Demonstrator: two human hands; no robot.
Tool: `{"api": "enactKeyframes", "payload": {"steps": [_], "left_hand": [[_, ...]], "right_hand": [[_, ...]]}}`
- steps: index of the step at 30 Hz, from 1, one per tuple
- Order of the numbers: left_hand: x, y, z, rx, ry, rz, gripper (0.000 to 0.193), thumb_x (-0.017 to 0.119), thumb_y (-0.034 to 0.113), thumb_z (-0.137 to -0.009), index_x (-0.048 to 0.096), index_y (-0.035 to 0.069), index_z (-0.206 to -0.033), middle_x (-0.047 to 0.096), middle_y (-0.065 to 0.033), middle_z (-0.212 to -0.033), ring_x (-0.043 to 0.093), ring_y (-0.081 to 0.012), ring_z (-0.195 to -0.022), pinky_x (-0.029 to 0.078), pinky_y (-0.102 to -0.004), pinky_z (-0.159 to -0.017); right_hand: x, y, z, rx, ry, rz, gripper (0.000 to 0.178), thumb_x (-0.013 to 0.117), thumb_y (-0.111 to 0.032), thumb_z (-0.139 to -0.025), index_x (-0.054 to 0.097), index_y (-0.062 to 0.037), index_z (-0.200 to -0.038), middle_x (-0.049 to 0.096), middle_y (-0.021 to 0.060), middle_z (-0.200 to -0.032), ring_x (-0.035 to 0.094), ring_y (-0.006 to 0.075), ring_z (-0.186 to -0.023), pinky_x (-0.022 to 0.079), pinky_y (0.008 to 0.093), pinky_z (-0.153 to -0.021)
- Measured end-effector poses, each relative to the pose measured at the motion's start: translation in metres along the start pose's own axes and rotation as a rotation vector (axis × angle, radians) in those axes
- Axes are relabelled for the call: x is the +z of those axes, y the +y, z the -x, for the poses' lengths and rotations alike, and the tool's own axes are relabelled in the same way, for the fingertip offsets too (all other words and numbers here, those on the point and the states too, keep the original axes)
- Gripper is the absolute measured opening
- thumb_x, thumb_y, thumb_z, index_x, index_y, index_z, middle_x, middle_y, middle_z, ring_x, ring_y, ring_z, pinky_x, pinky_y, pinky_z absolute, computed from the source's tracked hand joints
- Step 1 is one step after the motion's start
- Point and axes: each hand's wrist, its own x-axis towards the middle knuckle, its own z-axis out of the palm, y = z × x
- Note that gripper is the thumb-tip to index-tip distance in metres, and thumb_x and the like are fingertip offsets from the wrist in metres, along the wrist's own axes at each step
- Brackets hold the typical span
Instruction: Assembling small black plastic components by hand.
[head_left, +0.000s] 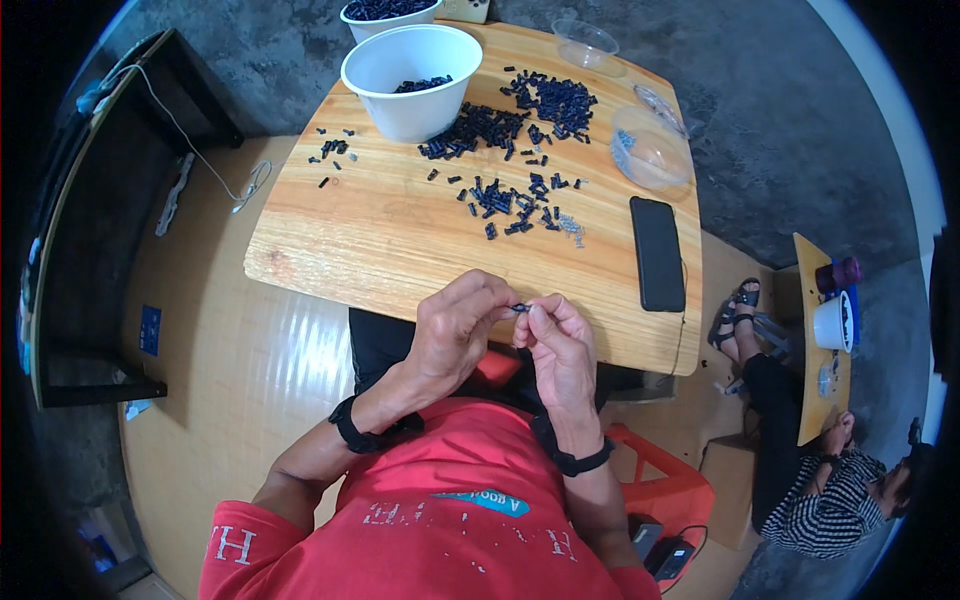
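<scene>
My left hand [456, 322] and my right hand [557, 336] meet just over the near edge of the wooden table [340, 240]. Pinched between the fingertips of both is a small black cylindrical part [521, 308]; its finer shape is too small to make out. Beyond my hands lies a loose group of similar black parts [492, 198], with a little heap of tiny clear or silvery pieces [571, 229] at its right. Farther back are larger piles of black parts [556, 104]. A white tub [412, 100] holds more of them.
A second white tub [390, 18] stands behind the first. Clear plastic bowls [650, 152] and a black phone [657, 254] lie on the table's right. A red stool [668, 490] is beside me. At the far right, another person [825, 500] sits by a small table [812, 390].
</scene>
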Motion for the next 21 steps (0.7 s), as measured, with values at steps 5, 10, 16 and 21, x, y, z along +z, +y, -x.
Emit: {"api": "enactKeyframes", "payload": {"steps": [5, 10, 16, 21], "left_hand": [[-0.002, 0.002, 0.000, 0.074, 0.012, -0.064, 0.022, 0.064, -0.015, -0.073, 0.065, -0.001, -0.091, 0.064, -0.0107, -0.084, 0.065, -0.0219, -0.075, 0.051, -0.0274, -0.064], [-0.003, 0.005, 0.002, 0.033, 0.033, 0.040, 0.023, 0.066, -0.012, -0.074, 0.065, -0.001, -0.094, 0.065, -0.0114, -0.085, 0.066, -0.0214, -0.076, 0.052, -0.0274, -0.065], [-0.003, 0.003, 0.004, -0.047, 0.072, 0.102, 0.026, 0.068, -0.011, -0.073, 0.067, -0.001, -0.098, 0.066, -0.0134, -0.085, 0.067, -0.0225, -0.077, 0.052, -0.0289, -0.064], [0.002, -0.005, 0.009, 0.024, 0.041, 0.101, 0.030, 0.063, -0.014, -0.073, 0.067, 0.000, -0.099, 0.063, -0.0124, -0.089, 0.066, -0.0238, -0.079, 0.054, -0.0300, -0.063]], "right_hand": [[0.000, 0.002, 0.001, -0.007, -0.017, -0.041, 0.011, 0.061, -0.012, -0.092, 0.059, -0.0015, -0.097, 0.061, 0.0056, -0.081, 0.056, 0.0117, -0.074, 0.045, 0.0247, -0.069], [-0.001, 0.003, 0.004, -0.015, -0.045, -0.097, 0.012, 0.061, -0.012, -0.092, 0.058, -0.0021, -0.099, 0.060, 0.0060, -0.082, 0.055, 0.0127, -0.075, 0.044, 0.0256, -0.071], [-0.003, 0.004, 0.003, -0.006, -0.077, -0.102, 0.013, 0.062, -0.013, -0.091, 0.058, -0.0032, -0.098, 0.060, 0.0057, -0.083, 0.055, 0.0133, -0.076, 0.045, 0.0262, -0.071], [-0.002, 0.005, 0.001, 0.027, -0.098, -0.100, 0.013, 0.063, -0.013, -0.091, 0.056, -0.0040, -0.099, 0.060, 0.0060, -0.084, 0.055, 0.0140, -0.076, 0.046, 0.0258, -0.073]]}}
